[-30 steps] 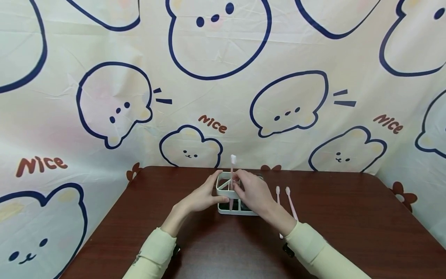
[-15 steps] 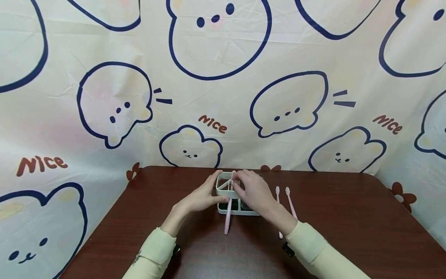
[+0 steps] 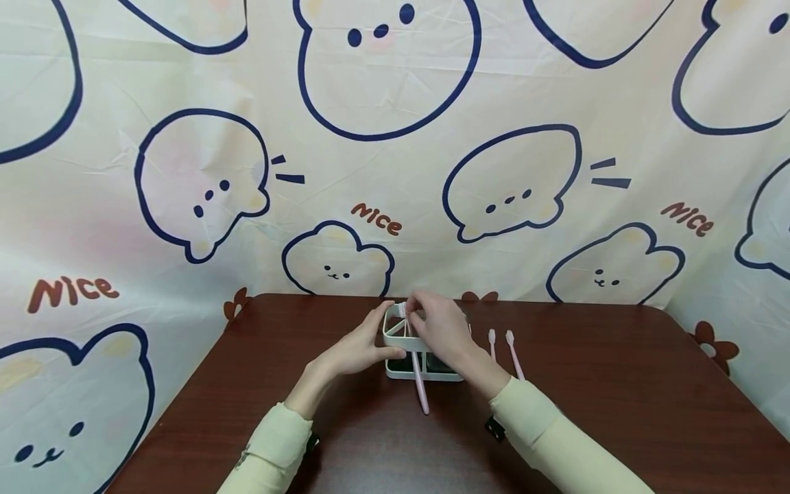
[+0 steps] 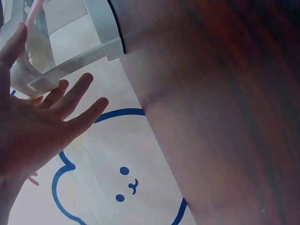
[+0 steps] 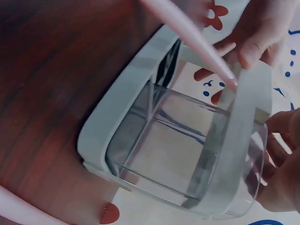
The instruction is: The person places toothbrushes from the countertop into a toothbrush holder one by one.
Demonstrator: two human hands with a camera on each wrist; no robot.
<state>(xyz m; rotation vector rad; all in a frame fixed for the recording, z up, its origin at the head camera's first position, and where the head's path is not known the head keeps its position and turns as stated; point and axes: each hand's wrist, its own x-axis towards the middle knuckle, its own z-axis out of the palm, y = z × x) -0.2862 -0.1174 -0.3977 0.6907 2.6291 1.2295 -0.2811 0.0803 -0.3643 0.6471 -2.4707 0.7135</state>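
A pale green toothbrush holder (image 3: 395, 374), with a divided upper frame and clear cup compartments, stands upright on the table. My left hand (image 3: 354, 348) grips its upper left side, thumb in front and index finger at the back; the other fingers stretch past it in the left wrist view. A pink toothbrush (image 3: 420, 391) slants through the upper frame, its handle sticking out in front and its white bristles (image 3: 401, 310) at the back. My right hand (image 3: 443, 329) is over the holder with curled fingers, pinching the brush near its neck; the exact contact is partly hidden.
Two more pink toothbrushes lie on the dark wood table (image 3: 592, 398) to the right: a near one (image 3: 492, 339) partly behind my right forearm, and a farther one (image 3: 513, 350). A cloth with cartoon drawings (image 3: 395, 171) hangs behind the table.
The toothbrush has gone from upright to slanting through the frame. Its handle end has swung from left to right, its head to the left. My right hand has shifted slightly; the left stays put.
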